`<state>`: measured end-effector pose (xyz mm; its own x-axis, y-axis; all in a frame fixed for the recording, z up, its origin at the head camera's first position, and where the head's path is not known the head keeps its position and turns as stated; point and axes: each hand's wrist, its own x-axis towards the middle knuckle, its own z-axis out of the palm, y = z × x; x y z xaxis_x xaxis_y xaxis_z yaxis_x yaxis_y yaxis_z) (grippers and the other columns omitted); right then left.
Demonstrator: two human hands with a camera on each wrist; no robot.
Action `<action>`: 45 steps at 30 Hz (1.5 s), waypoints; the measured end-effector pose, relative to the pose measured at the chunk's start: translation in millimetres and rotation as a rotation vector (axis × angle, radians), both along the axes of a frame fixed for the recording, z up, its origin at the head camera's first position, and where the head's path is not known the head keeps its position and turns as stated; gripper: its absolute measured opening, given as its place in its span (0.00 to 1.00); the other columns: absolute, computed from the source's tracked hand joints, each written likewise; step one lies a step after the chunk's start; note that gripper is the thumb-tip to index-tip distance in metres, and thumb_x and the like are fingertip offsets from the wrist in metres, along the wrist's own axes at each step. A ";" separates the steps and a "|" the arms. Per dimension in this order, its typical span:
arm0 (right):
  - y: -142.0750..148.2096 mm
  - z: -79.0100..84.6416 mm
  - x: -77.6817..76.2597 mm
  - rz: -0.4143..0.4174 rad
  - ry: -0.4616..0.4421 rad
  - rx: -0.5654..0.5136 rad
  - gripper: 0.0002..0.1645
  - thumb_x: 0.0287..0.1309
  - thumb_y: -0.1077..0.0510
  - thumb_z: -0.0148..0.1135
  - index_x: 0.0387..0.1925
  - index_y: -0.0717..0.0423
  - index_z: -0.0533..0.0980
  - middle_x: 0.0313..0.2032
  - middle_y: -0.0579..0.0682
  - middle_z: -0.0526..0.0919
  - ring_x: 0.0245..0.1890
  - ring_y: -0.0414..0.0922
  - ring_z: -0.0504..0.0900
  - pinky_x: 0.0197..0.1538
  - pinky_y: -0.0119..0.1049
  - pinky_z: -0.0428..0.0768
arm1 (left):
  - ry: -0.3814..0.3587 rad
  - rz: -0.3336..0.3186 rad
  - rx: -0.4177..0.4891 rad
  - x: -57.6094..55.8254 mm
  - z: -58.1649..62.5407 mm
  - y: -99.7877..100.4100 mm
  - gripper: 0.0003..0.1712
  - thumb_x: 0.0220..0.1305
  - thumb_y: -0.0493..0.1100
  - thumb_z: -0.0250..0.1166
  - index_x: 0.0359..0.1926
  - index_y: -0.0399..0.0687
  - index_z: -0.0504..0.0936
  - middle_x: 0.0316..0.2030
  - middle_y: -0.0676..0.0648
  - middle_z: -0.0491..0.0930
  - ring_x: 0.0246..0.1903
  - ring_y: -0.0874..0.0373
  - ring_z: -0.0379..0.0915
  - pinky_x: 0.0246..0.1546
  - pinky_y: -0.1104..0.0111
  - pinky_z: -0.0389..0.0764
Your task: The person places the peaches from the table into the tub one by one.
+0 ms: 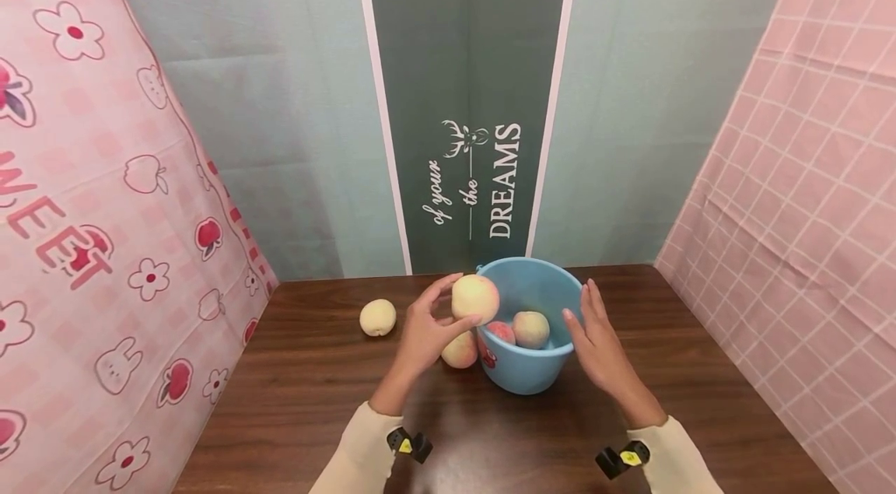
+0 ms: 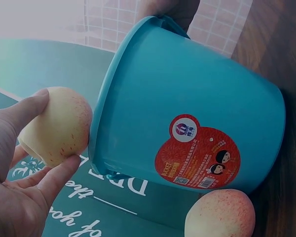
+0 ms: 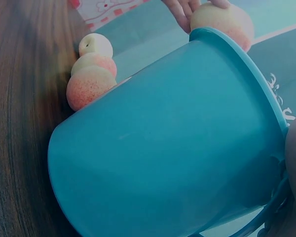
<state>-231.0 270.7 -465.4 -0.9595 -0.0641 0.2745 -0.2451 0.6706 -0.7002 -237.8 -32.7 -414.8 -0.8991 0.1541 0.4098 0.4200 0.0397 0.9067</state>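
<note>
My left hand (image 1: 425, 331) pinches a pale yellow peach (image 1: 475, 299) between thumb and fingers, at the left rim of a light blue bucket (image 1: 526, 371). In the left wrist view this peach (image 2: 61, 126) shows a red-speckled side facing the rim. Inside the bucket lie a yellowish peach (image 1: 531, 329) and a redder one (image 1: 501, 333). My right hand (image 1: 600, 338) is at the bucket's right rim, fingers extended upward and thumb apart. Against the bucket's left side rests another peach (image 1: 460, 352), partly covered by my left hand in the head view.
A pale peach (image 1: 378, 317) sits farther left on the dark wooden table (image 1: 294, 401). The right wrist view has several peaches in a row beside the bucket, including a red-speckled one (image 3: 91, 88). A green-grey curtain (image 1: 462, 50) hangs behind, with pink cloth (image 1: 791, 190) on the right.
</note>
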 end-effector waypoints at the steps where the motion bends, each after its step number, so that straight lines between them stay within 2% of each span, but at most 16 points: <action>1: 0.2 0.1 -0.2 0.001 0.002 -0.001 0.46 0.79 0.41 0.42 0.80 0.58 0.34 0.80 0.54 0.28 0.77 0.68 0.40 0.67 0.74 0.52 | 0.001 -0.002 0.001 0.3 0.7 0.4 0.38 0.53 0.33 0.79 0.66 0.39 0.76 0.61 0.42 0.78 0.60 0.40 0.73 0.50 0.47 0.83; 4: 0.5 -0.8 -0.6 -0.001 0.007 0.003 0.46 0.79 0.40 0.41 0.80 0.57 0.34 0.80 0.53 0.27 0.77 0.68 0.40 0.67 0.74 0.52 | 0.003 -0.006 -0.007 -1.3 -0.5 1.9 0.38 0.53 0.33 0.79 0.66 0.40 0.76 0.61 0.42 0.78 0.60 0.41 0.74 0.49 0.48 0.84; 11: 0.9 -1.7 -0.9 -0.001 0.001 0.003 0.46 0.79 0.40 0.41 0.80 0.57 0.34 0.80 0.53 0.28 0.77 0.67 0.40 0.68 0.73 0.52 | 0.012 0.013 -0.032 -19.4 -25.5 4.9 0.41 0.51 0.35 0.80 0.67 0.52 0.76 0.62 0.49 0.77 0.60 0.50 0.74 0.48 0.60 0.85; 14: 1.1 -1.5 -0.6 0.000 -0.003 0.003 0.46 0.79 0.40 0.41 0.80 0.58 0.34 0.80 0.53 0.27 0.77 0.67 0.40 0.68 0.73 0.52 | 0.031 0.004 -0.027 -21.8 -29.1 5.2 0.40 0.51 0.37 0.81 0.66 0.54 0.77 0.62 0.51 0.77 0.60 0.52 0.74 0.48 0.61 0.85; 21: 0.8 -2.6 1.2 -0.006 -0.003 0.002 0.46 0.79 0.40 0.41 0.80 0.59 0.34 0.80 0.54 0.28 0.77 0.68 0.40 0.67 0.73 0.52 | 0.040 -0.016 -0.041 -19.8 -28.9 8.0 0.39 0.52 0.43 0.81 0.65 0.62 0.77 0.61 0.55 0.77 0.60 0.55 0.74 0.47 0.63 0.85; 28: 0.6 -3.9 3.3 -0.009 -0.004 -0.001 0.46 0.79 0.40 0.41 0.80 0.60 0.35 0.80 0.54 0.28 0.77 0.67 0.40 0.68 0.73 0.50 | 0.051 -0.026 -0.055 -19.6 -29.1 12.0 0.41 0.51 0.44 0.82 0.67 0.55 0.77 0.61 0.53 0.77 0.59 0.53 0.75 0.47 0.62 0.85; 30: 0.4 -5.1 4.0 -0.008 -0.005 -0.002 0.46 0.79 0.40 0.41 0.79 0.60 0.35 0.80 0.54 0.28 0.77 0.67 0.39 0.69 0.73 0.50 | 0.050 -0.030 -0.049 -19.3 -29.3 13.1 0.40 0.51 0.44 0.82 0.66 0.56 0.77 0.61 0.53 0.78 0.59 0.53 0.75 0.48 0.62 0.85; 35: -0.3 -6.2 4.3 -0.007 -0.007 0.001 0.46 0.79 0.40 0.41 0.79 0.60 0.35 0.80 0.54 0.28 0.77 0.67 0.40 0.68 0.73 0.51 | 0.039 -0.051 -0.021 -18.5 -28.6 17.1 0.40 0.50 0.39 0.82 0.65 0.58 0.77 0.61 0.53 0.77 0.60 0.53 0.74 0.49 0.61 0.84; 38: -0.6 -6.0 3.8 -0.012 -0.005 0.001 0.46 0.79 0.40 0.41 0.79 0.60 0.35 0.80 0.54 0.28 0.77 0.67 0.40 0.69 0.73 0.50 | 0.048 -0.063 -0.011 -18.1 -28.0 20.5 0.42 0.50 0.36 0.81 0.67 0.54 0.76 0.63 0.50 0.76 0.61 0.50 0.73 0.50 0.59 0.84; 42: -1.2 -4.3 3.5 -0.011 -0.005 0.001 0.46 0.79 0.40 0.41 0.79 0.60 0.35 0.80 0.55 0.28 0.77 0.68 0.39 0.68 0.73 0.50 | 0.065 -0.054 -0.044 -18.8 -27.4 24.0 0.42 0.51 0.36 0.81 0.67 0.50 0.75 0.62 0.48 0.76 0.59 0.48 0.74 0.49 0.58 0.84; 45: -1.7 -3.4 3.2 -0.009 -0.006 0.002 0.46 0.79 0.40 0.41 0.79 0.61 0.34 0.80 0.55 0.27 0.77 0.67 0.39 0.68 0.73 0.50 | 0.077 -0.042 -0.089 -19.3 -26.3 25.7 0.41 0.51 0.40 0.81 0.67 0.52 0.76 0.60 0.51 0.77 0.57 0.51 0.75 0.49 0.61 0.84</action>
